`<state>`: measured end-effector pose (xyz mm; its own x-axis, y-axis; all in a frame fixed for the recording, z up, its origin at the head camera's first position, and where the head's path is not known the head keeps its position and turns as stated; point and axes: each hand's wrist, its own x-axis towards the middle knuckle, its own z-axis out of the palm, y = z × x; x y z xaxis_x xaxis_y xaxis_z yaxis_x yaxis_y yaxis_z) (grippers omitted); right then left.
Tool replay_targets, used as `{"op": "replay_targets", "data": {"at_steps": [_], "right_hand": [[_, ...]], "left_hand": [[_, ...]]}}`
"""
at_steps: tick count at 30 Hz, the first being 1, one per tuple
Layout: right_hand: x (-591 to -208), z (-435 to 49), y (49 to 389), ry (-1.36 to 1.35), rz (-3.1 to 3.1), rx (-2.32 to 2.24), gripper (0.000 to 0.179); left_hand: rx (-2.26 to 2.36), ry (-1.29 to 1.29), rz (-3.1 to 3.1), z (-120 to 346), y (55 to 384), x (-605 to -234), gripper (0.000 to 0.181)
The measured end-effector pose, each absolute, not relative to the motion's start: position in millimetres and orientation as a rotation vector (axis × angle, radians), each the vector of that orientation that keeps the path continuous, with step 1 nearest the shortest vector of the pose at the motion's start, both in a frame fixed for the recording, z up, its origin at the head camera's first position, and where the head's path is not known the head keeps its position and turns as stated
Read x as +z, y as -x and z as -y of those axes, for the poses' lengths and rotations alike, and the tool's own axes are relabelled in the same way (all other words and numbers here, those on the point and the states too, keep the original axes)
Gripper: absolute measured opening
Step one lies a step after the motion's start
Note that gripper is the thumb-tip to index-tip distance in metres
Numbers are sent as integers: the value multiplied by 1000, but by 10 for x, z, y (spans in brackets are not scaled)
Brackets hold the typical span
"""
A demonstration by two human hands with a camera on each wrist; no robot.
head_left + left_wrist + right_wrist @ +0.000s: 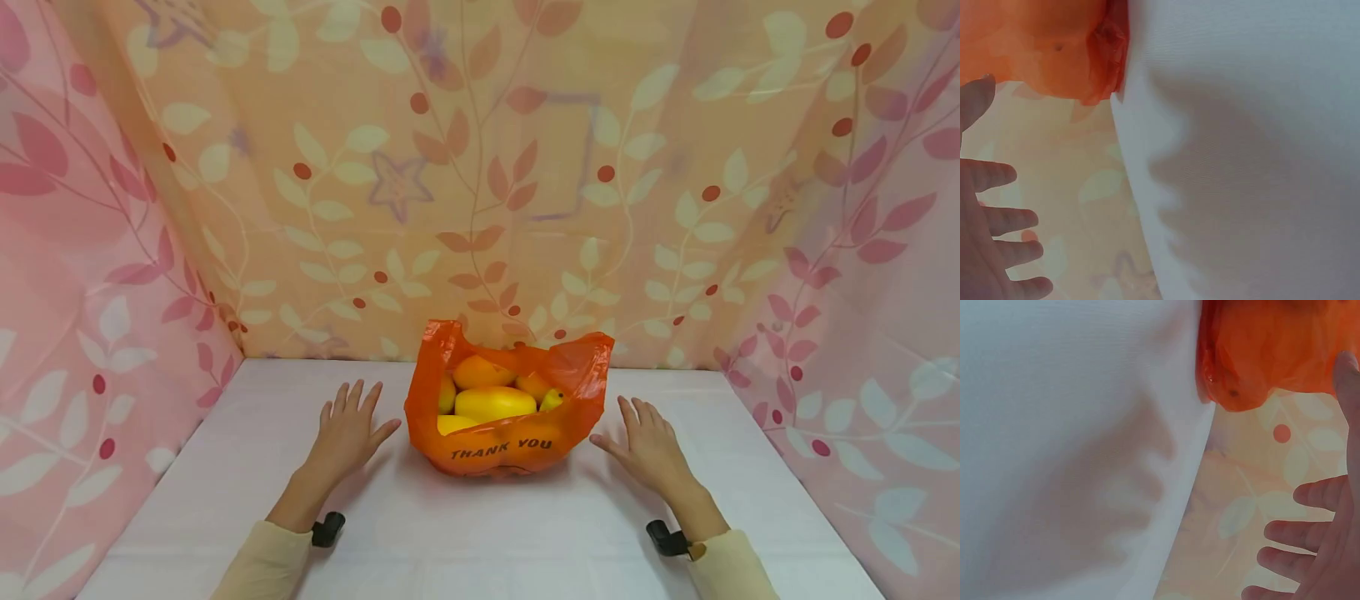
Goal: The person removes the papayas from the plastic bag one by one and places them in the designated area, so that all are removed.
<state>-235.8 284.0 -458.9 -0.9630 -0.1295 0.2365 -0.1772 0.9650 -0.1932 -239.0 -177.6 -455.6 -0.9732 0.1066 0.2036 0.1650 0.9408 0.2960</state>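
An orange plastic bag (pixel 502 457) printed "THANK YOU" stands with its mouth open in the middle of the table. Inside it lie several yellow and orange fruits, among them a long yellow mango-like one (pixel 495 404); the lower ones are hidden by the bag. My left hand (pixel 341 433) hovers to the left of the bag, fingers spread and holding nothing. On the other side, my right hand (pixel 648 442) is spread the same way, its thumb nearest the bag. Both wrist views show the bag's side (pixel 1060 50) (pixel 1272 350) beyond the thumb, with hand shadows on the cloth.
A white cloth covers the table (pixel 480 542). Behind it hangs a yellowish leaf-patterned curtain (pixel 480 167), with pink patterned curtains (pixel 67 333) along the left and right sides. A black wrist device (pixel 327 530) sits at each sleeve cuff.
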Motion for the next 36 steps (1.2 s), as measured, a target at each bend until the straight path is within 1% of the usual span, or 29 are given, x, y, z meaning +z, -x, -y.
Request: {"op": "replay_targets", "data": {"at_steps": [5,11,17,24,36], "right_hand": [[-4512,-2854,2351,-232,2915,368,94],[-4379,-2880,2336,-247,2905,412,92],[-4253,-2867,2347,-247,2882,476,89],[-4093,-2853,2319,-230,2881,573,87],[-3802,-2842,2330,-330,2757,705,79]], "left_hand": [[-498,238,2872,1792,2398,-4487,79],[-689,308,2806,1796,2394,-4298,86],[-833,400,2707,1793,2415,-4099,78],[-954,494,2580,1746,2404,-3977,69],[-1039,654,2405,1516,2365,-3681,63]]}}
